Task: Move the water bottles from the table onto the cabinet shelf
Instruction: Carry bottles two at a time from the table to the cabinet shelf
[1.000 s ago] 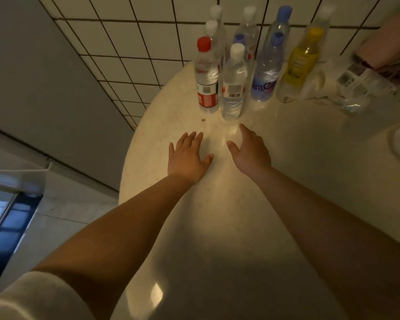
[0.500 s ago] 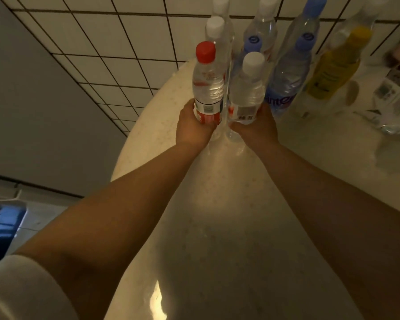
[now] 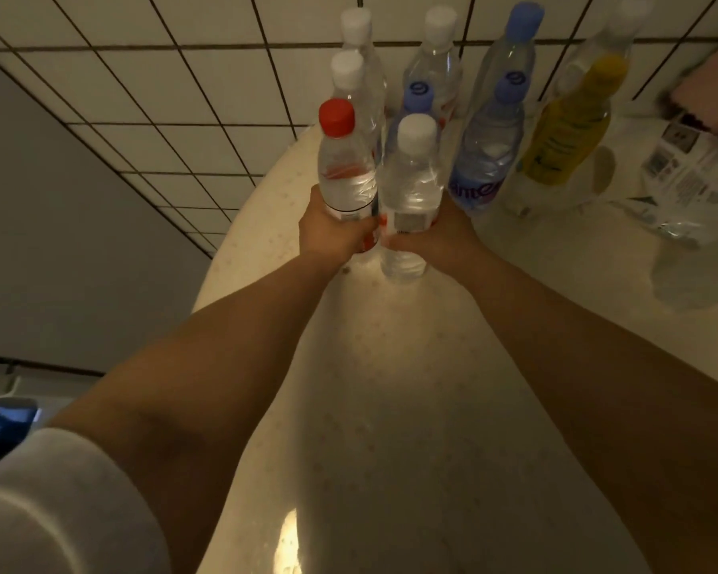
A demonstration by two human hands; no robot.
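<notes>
red-capped bottle (image 3: pixel 346 167) sits wrapped in left fingers (image 3: pixel 328 232), white-capped bottle (image 3: pixel 411 188) in right fingers (image 3: pixel 407 242), both gripped low.

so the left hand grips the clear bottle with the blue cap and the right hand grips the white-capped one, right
Not quite. In the head view the left hand grips the clear plastic bottle with the red cap, not a blue-capped one. The right hand does grip the clear plastic bottle with the white cap.

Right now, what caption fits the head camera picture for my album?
Left hand grips the red-capped bottle, right hand the white-capped bottle, on the round table.
</notes>
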